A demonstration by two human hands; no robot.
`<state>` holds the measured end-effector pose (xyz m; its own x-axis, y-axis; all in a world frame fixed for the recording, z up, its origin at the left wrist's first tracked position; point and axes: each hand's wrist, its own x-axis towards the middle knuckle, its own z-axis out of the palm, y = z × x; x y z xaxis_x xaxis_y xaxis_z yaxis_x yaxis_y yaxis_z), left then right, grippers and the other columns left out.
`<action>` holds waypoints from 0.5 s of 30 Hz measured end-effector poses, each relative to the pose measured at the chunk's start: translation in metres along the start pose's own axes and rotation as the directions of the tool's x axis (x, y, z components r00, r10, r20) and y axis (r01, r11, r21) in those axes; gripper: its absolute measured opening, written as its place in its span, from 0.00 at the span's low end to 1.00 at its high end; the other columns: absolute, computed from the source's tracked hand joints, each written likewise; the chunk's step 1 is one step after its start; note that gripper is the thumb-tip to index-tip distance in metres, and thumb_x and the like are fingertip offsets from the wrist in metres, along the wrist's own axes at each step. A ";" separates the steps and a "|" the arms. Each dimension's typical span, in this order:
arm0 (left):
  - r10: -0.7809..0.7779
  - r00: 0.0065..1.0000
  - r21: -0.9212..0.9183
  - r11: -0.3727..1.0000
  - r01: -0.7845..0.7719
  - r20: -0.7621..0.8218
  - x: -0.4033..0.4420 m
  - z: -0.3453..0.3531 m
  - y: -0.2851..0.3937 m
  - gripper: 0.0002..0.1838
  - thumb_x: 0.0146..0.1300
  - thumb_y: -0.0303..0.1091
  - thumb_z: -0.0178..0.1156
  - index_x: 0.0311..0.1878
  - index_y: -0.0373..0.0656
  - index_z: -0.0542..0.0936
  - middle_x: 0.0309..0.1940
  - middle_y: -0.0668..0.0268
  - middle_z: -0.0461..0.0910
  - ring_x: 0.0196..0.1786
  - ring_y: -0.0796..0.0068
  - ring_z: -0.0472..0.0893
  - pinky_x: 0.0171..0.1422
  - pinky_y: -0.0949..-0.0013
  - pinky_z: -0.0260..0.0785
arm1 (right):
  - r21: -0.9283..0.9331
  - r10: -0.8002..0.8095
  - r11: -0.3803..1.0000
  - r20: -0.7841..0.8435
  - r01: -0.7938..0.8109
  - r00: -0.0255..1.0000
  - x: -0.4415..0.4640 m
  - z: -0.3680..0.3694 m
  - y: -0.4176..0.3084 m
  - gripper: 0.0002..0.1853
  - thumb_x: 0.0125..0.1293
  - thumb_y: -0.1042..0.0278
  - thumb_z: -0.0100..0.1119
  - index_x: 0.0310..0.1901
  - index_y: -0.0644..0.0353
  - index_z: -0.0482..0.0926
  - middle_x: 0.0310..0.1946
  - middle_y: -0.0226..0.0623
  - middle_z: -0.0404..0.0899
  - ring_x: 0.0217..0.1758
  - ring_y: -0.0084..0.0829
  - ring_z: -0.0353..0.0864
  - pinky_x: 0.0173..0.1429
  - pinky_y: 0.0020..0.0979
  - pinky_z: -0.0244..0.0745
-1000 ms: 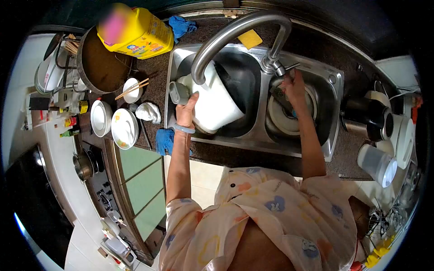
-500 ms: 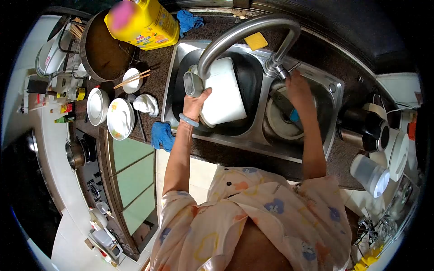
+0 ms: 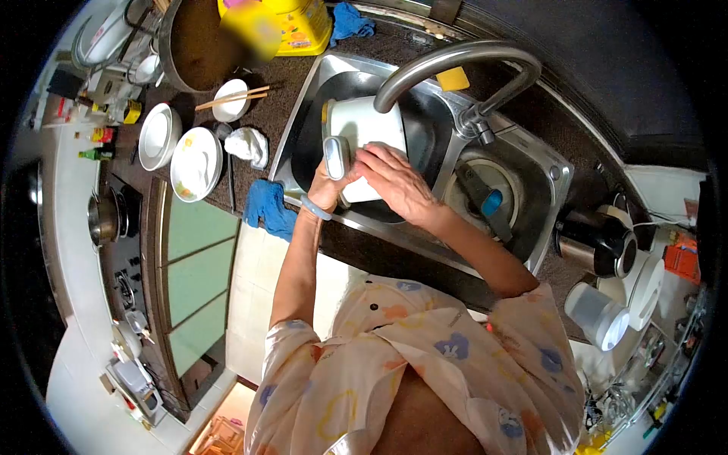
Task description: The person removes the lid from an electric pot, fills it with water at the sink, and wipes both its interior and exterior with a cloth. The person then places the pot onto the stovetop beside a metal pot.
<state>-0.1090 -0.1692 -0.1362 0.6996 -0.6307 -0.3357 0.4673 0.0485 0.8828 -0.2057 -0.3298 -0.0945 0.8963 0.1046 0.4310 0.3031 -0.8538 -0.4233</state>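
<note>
Over the left sink basin [image 3: 431, 144], a white pot [image 3: 362, 121] lies tipped on its side, its pale base toward the divider. Its stubby grey-white handle [image 3: 336, 158] points up at me. My left hand [image 3: 327, 186], with a bracelet at the wrist, is closed around the handle's near end. Fingers extended, my right hand [image 3: 396, 180] rests flat against the pot's side, its fingertips near my left thumb. The curved faucet [image 3: 455, 54] arches above, its spout end just over the pot. Whether water runs is hard to tell.
In the right basin [image 3: 523, 243] are a round pale lid or pan [image 3: 512, 178] and a dark tool with a blue part [image 3: 493, 202]. Bowls [image 3: 196, 163], chopsticks [image 3: 235, 98], blue cloths [image 3: 269, 206] and a yellow jug [image 3: 303, 30] stand left. A black kettle [image 3: 599, 243] is right.
My right hand has left the faucet lever and come across to the pot's side. My left hand still holds the handle; the pot has turned a little. The view has shifted.
</note>
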 end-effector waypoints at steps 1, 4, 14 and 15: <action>-0.002 1.000 0.010 1.000 0.001 0.030 -0.002 0.001 0.001 0.21 0.52 0.24 0.70 0.51 0.41 0.78 0.44 0.71 0.79 0.48 0.78 0.75 0.56 0.72 0.68 | 0.009 -0.018 1.000 0.009 0.018 1.000 -0.006 0.002 -0.002 0.14 0.58 0.77 0.53 0.47 0.69 0.76 0.55 0.45 0.69 0.65 0.40 0.64 0.68 0.39 0.64; 0.027 1.000 0.016 1.000 -0.027 0.014 -0.006 0.013 0.005 0.17 0.54 0.25 0.69 0.48 0.42 0.79 0.42 0.73 0.79 0.47 0.80 0.75 0.54 0.73 0.67 | -0.038 -0.057 0.998 -0.081 0.054 0.995 0.013 0.009 0.020 0.13 0.57 0.79 0.54 0.45 0.69 0.78 0.50 0.46 0.74 0.60 0.42 0.70 0.62 0.40 0.70; 0.045 0.999 0.090 0.995 -0.045 0.003 0.002 0.019 -0.031 0.18 0.54 0.28 0.70 0.49 0.43 0.78 0.40 0.76 0.78 0.45 0.83 0.73 0.54 0.75 0.65 | -0.103 0.158 0.981 -0.052 -0.162 0.986 0.016 0.015 0.033 0.13 0.59 0.77 0.52 0.46 0.67 0.78 0.51 0.45 0.76 0.59 0.43 0.71 0.62 0.39 0.68; 0.048 0.998 0.088 0.995 -0.050 0.029 0.003 0.021 -0.029 0.19 0.54 0.28 0.69 0.50 0.42 0.78 0.41 0.73 0.80 0.47 0.82 0.74 0.55 0.74 0.65 | -0.181 0.122 0.974 -0.103 -0.139 0.987 -0.001 0.012 0.020 0.14 0.57 0.77 0.53 0.45 0.67 0.79 0.51 0.45 0.75 0.60 0.42 0.70 0.64 0.40 0.67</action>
<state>-0.1317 -0.1883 -0.1559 0.7051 -0.6500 -0.2835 0.3821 0.0115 0.9241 -0.1966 -0.3413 -0.1128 0.8883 -0.0533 0.4562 0.1122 -0.9380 -0.3281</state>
